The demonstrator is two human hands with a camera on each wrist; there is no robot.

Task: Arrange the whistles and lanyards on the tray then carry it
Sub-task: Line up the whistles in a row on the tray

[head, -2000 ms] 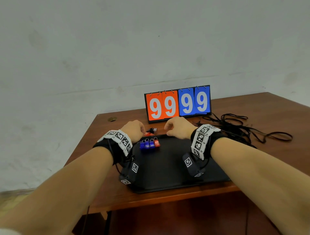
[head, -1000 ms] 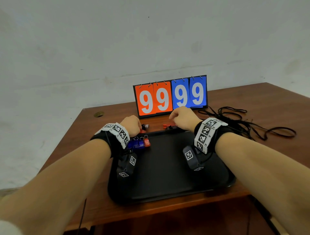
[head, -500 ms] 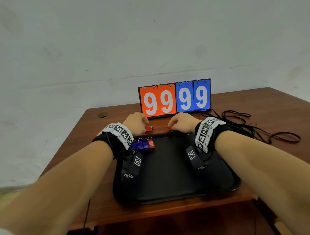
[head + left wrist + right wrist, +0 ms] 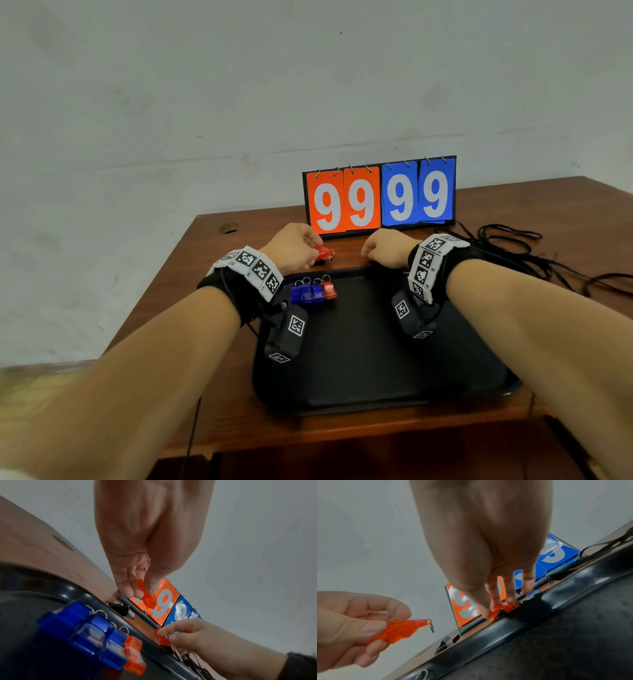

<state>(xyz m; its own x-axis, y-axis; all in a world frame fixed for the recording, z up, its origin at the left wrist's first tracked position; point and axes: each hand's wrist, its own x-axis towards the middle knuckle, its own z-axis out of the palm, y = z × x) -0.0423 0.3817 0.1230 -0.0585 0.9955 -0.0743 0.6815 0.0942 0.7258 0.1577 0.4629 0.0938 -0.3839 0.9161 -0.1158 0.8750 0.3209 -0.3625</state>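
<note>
Two red whistles, one [image 4: 147, 597] pinched in the left hand's [image 4: 294, 250] grip, one [image 4: 500, 607] in the right's [image 4: 387, 251].

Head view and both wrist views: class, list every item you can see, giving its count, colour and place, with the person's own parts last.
Tray: one, black, on the table's near edge.
Whistles in a row: four, three blue and one red, tray's far-left corner.
Red whistle: one, pinched by the left hand.
Second red whistle: one, under the right fingertips beyond the tray.
Black whistle: one, on the table beyond the tray.
Lanyards: black tangle, table's right.
Scoreboard: one, orange and blue, reads 9999.
Table: one, brown wood.
Left hand, right hand: beyond the tray's far rim.
</note>
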